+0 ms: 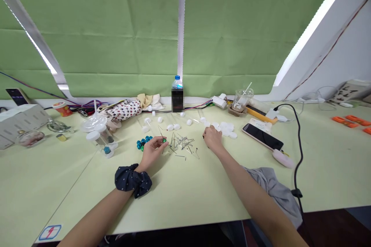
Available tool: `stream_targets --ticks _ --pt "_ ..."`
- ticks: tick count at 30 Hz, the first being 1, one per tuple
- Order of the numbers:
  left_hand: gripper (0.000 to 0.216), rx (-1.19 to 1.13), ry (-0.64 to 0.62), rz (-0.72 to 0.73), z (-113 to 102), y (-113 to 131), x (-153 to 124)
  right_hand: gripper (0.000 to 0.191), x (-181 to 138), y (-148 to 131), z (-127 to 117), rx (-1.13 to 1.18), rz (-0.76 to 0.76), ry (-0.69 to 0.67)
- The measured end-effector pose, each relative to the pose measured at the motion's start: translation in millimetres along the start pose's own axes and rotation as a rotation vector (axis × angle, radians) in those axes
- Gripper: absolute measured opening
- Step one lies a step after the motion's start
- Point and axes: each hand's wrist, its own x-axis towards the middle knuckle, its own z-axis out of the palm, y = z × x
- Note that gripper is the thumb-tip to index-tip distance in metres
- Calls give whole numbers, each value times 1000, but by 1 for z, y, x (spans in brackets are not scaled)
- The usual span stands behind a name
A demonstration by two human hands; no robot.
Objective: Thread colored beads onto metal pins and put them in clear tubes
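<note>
On the table (179, 197), the right hand (213, 139), its grip impossible to tell, and the left hand (152, 151) flank scattered metal pins (183, 144); the left pinches a green bead (164, 140) beside them, best held lightly but steadily.

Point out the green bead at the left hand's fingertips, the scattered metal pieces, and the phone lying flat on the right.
Green bead (164, 140): head view, middle of its visible side.
Metal pieces (183, 142): head view, middle of the pile.
Phone (262, 136): head view, on its dark screen.
</note>
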Motion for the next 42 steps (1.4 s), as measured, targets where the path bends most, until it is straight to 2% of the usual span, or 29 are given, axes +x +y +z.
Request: stream_targets --ticks 10,13,15,19,23,28,34,42 --pt "27 -76 -36 -1 0 -2 1 12 -9 -14 -3 169 -135 70" --pt "24 -123 -61 -12 1 -1 0 9 -15 -20 -4 372 -220 72" --pt "25 -147 -79 -28 1 -1 0 9 -22 -25 -4 583 -292 22" --pt "28 -185 -98 -54 1 -1 0 16 -36 -38 1 962 -402 -171" --pt "29 -192 -128 -56 1 0 0 23 -48 -52 9 1200 -429 -301" --pt "32 -214 -141 -66 1 -1 -1 20 -61 -63 8 1238 -430 -388" --pt "32 -257 -200 -107 1 0 -1 14 -70 -68 4 1245 -397 -404" --pt "33 -272 -195 -105 1 -2 -2 18 -74 -74 5 1321 -375 -398"
